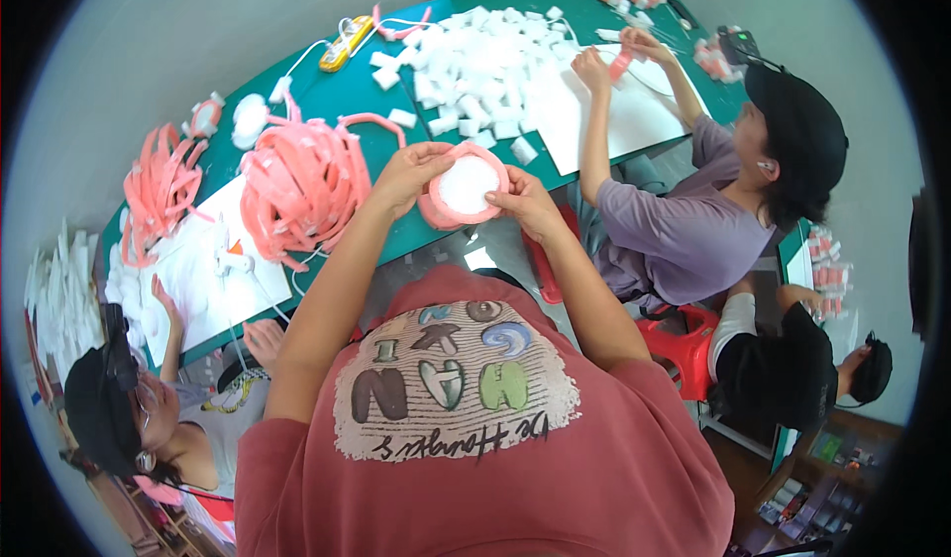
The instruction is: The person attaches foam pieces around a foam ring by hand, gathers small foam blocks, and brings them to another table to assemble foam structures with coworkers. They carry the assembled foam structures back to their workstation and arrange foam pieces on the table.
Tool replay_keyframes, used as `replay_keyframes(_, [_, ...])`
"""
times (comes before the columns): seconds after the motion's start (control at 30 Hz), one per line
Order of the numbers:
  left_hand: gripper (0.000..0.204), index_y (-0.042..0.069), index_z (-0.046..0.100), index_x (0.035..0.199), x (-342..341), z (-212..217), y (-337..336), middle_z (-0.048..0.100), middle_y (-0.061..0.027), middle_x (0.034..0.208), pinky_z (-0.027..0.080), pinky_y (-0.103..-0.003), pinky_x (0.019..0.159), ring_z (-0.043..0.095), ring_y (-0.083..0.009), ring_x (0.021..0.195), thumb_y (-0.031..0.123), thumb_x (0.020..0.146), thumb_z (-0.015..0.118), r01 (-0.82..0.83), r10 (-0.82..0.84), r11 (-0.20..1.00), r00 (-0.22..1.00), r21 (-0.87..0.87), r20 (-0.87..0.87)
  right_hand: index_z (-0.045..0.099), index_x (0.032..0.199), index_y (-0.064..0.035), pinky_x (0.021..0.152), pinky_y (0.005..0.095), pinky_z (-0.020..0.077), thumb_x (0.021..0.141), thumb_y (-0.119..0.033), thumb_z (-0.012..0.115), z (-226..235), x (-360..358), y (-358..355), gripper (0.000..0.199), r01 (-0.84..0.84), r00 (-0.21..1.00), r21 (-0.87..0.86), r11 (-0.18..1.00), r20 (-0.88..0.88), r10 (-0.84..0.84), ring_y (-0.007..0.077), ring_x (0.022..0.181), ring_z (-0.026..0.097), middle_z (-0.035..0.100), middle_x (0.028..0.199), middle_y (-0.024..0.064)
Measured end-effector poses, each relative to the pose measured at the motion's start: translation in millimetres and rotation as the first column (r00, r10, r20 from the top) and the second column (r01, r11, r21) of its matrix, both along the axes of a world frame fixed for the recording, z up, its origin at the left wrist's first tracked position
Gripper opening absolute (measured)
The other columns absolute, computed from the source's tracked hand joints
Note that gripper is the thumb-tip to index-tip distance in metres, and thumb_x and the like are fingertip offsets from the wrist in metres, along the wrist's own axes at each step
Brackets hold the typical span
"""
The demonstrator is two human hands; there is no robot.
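Observation:
In front of my chest, near the table's front edge, I hold a round piece: a white disc [469,185] with a pink padded strip [448,216] around its rim. My left hand [414,175] grips its left upper side, thumb and fingers closed on the pink edge. On the right side, my right hand [529,203] pinches the piece, its thumb pressed at the disc's edge. Some of the fingers are hidden behind the piece. Left of my left hand lies a large bundle of pink strips [305,186]. Beyond both hands is a heap of small white blocks [475,67].
A co-worker [684,196] at the right holds a pink strip above a white sheet [619,126]. Another co-worker [188,413] sits at the left by a glue gun [235,257]. A yellow power strip [347,44] with white cords lies on the green table [297,87]; more pink strips [158,186] lie left.

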State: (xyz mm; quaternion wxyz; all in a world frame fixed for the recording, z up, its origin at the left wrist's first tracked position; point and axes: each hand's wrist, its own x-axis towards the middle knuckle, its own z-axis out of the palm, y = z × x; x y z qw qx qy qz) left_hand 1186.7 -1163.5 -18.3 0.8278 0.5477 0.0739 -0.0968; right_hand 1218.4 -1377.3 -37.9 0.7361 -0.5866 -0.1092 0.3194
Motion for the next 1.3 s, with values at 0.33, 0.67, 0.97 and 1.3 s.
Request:
replay_keyframes(0.33, [0.033, 0.000, 0.053, 0.108, 1, -4, -29, 0.057, -0.0068, 0.100, 0.048, -0.026, 0.070, 0.056, -0.0135, 0.085, 0.027, 0.088, 0.054, -0.152, 0.176, 0.975, 0.974, 0.159, -0.145, 0.051, 0.112, -0.0026, 0.064, 0.0235, 0.0501, 0.076, -0.009, 0.065, -32, 23, -75, 0.039, 0.214, 0.964, -0.099, 0.972, -0.138, -0.227, 0.0109, 0.076, 0.060, 0.061, 0.094, 0.0046])
replay_keyframes(0.67, [0.024, 0.004, 0.055, 0.104, -57, -34, -27, 0.059, -0.0030, 0.092, 0.047, -0.024, 0.065, 0.057, -0.0105, 0.077, 0.021, 0.087, 0.055, -0.237, 0.280, 0.956, 0.915, 0.175, -0.290, 0.054, 0.100, -0.0048, 0.054, 0.0204, 0.0487, 0.078, -0.011, 0.064, -81, 30, -109, 0.025, 0.162, 0.928, -0.398, 0.903, -0.250, -0.276, 0.0102, 0.067, 0.058, 0.059, 0.083, 0.0029])
replay_keyframes(0.97, [0.018, 0.003, 0.057, 0.097, -51, -41, -48, 0.060, -0.0023, 0.087, 0.046, -0.024, 0.061, 0.058, -0.0099, 0.075, 0.015, 0.083, 0.058, -0.250, 0.323, 0.924, 0.915, 0.289, -0.241, 0.054, 0.102, -0.0019, 0.050, 0.0198, 0.0465, 0.075, -0.010, 0.067, -98, 46, -109, 0.031, 0.193, 0.888, -0.362, 0.912, -0.330, -0.319, 0.0099, 0.066, 0.057, 0.060, 0.082, 0.0042])
replay_keyframes(1.3, [0.036, 0.014, 0.059, 0.103, 110, -76, -128, 0.052, -0.0112, 0.088, 0.045, -0.040, 0.071, 0.057, -0.0285, 0.085, 0.003, 0.069, 0.059, -0.207, -0.423, 0.034, 0.884, 0.978, 0.202, 0.055, 0.107, -0.0035, 0.051, 0.0190, 0.0452, 0.077, -0.008, 0.064, -86, 16, -136, 0.031, 0.116, 0.933, -0.265, 0.957, -0.301, -0.197, 0.0062, 0.066, 0.058, 0.062, 0.087, 0.0012])
